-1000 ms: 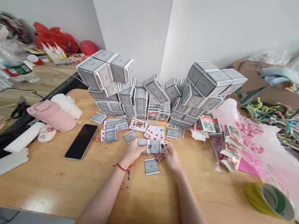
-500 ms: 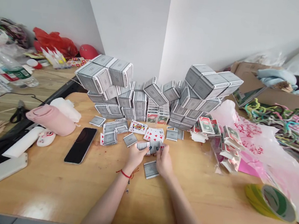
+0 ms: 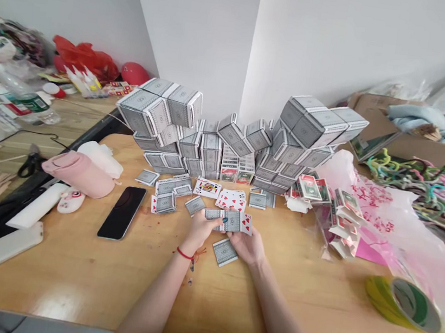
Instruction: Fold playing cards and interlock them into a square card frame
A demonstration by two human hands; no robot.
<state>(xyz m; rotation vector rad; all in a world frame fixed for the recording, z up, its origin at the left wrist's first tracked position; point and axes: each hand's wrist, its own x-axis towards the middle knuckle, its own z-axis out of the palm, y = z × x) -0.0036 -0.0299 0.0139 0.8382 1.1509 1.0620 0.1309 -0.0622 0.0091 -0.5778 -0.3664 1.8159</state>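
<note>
My left hand (image 3: 200, 228) and my right hand (image 3: 247, 244) meet over the middle of the wooden table (image 3: 69, 272). Both are closed on a folded piece made of grey-backed playing cards (image 3: 233, 221), held just above the table, with red hearts showing at its right end. A single grey-backed card (image 3: 224, 252) lies on the table right under my hands. Loose cards and small folded card pieces (image 3: 170, 192) are scattered just beyond my fingers, some face up (image 3: 231, 200).
A wall of grey card cubes (image 3: 226, 134) is stacked at the back. A black phone (image 3: 122, 212), a pink pouch (image 3: 78, 172) and a white phone (image 3: 9, 245) lie left. On the right are card boxes (image 3: 341, 215), a pink plastic bag (image 3: 402, 234) and a tape roll (image 3: 405, 304).
My hands had drawn together over the card piece half a second ago. Now they have spread slightly, with the piece held wider and its heart faces showing on the right.
</note>
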